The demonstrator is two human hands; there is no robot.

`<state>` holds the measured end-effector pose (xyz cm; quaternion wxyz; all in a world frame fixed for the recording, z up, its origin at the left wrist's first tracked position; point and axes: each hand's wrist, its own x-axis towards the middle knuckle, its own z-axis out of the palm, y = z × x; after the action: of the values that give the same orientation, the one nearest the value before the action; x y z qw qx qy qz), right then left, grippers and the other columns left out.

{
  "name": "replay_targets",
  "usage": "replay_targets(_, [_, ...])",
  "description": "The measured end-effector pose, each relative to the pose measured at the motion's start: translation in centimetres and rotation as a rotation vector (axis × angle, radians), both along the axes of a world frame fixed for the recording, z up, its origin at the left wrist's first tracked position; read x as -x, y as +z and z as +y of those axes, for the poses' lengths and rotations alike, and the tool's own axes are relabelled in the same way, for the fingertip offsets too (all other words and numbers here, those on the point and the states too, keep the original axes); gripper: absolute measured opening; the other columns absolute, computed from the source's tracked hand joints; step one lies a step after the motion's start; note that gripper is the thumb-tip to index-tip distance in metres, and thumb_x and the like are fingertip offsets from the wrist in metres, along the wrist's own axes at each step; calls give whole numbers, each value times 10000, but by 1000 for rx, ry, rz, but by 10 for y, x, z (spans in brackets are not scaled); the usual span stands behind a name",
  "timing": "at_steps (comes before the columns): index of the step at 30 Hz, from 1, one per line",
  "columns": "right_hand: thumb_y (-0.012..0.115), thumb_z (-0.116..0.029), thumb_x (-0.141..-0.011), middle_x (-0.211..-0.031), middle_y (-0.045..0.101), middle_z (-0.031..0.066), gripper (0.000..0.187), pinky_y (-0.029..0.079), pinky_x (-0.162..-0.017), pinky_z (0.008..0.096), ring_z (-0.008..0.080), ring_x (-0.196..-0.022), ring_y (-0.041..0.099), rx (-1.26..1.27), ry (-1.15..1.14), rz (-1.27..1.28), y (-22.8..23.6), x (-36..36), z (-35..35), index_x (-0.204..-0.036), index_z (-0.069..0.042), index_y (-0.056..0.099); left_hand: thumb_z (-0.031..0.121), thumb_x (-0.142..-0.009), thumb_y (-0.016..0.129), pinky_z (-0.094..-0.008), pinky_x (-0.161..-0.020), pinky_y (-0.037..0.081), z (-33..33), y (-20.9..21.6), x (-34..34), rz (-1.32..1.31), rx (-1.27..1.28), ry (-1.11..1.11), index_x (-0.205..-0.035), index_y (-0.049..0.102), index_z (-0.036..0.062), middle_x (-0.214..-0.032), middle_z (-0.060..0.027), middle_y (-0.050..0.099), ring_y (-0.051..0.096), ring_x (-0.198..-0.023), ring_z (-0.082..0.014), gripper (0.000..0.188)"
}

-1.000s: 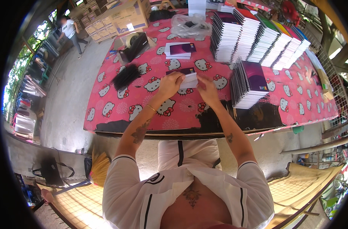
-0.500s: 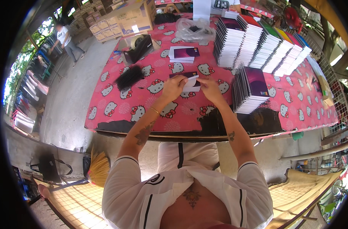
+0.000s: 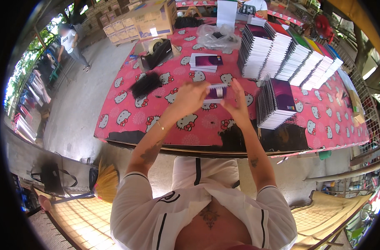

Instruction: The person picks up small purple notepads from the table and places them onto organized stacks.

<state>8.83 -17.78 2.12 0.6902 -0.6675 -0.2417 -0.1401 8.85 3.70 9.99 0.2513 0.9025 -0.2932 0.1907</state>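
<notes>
A small purple-covered notebook (image 3: 217,93) with white pages lies between my hands on the pink cartoon-cat tablecloth. My left hand (image 3: 192,97) has its fingers pinched at the notebook's upper left edge, slightly blurred. Around the right side, my right hand (image 3: 237,104) holds its thumb and fingers apart, with nothing gripped between them. Just beyond lies another purple notebook (image 3: 208,61) on white sheets. To the right of my hand stands a stack of spiral-bound purple notebooks (image 3: 277,104). A pile of black binding coils (image 3: 146,85) sits to the left.
A black tape dispenser (image 3: 157,55) stands at the far left of the table, before cardboard boxes (image 3: 153,20). Tall notebook stacks (image 3: 255,50) with coloured covers fill the far right. A clear plastic bag (image 3: 218,37) lies at the back. One person (image 3: 69,43) stands at left.
My right hand has let go of the notebook's pages and spread its fingers. My left hand stays at its left side. The purple cover now shows between my hands.
</notes>
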Motion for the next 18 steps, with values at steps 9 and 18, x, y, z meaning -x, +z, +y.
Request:
replay_targets(9, [719,-36,-886,-928,663,9,264,467,-610,232,51,-723,560,107,-25,231,-53,57,9,-1116,-62,591,82,-882,697,-387,-948,488,-8,-106,73,100,490,77,-1254,630,92,-1231,-166,592,591,-1167,-317,377])
replay_targets(18, [728,-43,-886,-874,603,-10,208,456,-653,219,54,-749,552,-24,20,346,-48,52,-2,-1054,-28,607,115,-902,655,-434,-861,519,161,-109,-58,-252,74,673,-1057,696,18,-1047,-161,628,602,-981,-372,187])
